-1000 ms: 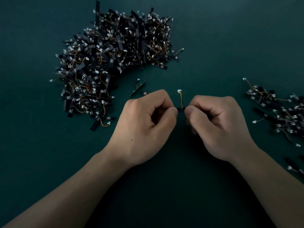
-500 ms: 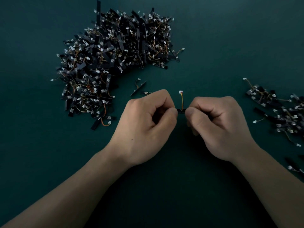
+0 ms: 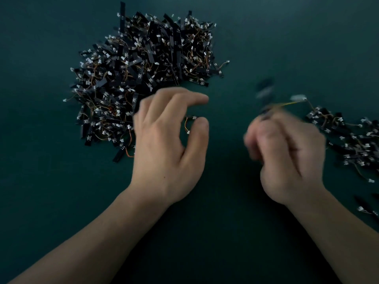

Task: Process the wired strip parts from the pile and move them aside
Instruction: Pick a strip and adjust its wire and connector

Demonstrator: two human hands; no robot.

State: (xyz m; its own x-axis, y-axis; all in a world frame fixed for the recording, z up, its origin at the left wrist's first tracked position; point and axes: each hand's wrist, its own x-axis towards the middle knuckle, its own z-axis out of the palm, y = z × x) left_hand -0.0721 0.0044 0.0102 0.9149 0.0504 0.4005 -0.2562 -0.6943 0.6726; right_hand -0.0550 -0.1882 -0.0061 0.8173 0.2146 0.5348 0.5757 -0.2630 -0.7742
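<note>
Wire [image 3: 287, 103] on the small black flat strip [image 3: 266, 112] looks limp and light. Its stiff body suits pinching, as the blurred right hand [image 3: 287, 152] does at centre-right. The left hand [image 3: 166, 144] has its fingers released.

Tabletop [image 3: 287, 37] matt, smooth; pile [image 3: 143, 68] connectors [image 3: 227, 62] white plastic.

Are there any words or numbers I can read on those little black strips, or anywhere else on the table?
No text here can be read.
Big pile: only tiny white marks, too small to read.
Smaller pile on the right: also too small to read.
Wired strip part at the right hand: too blurred to read.
</note>
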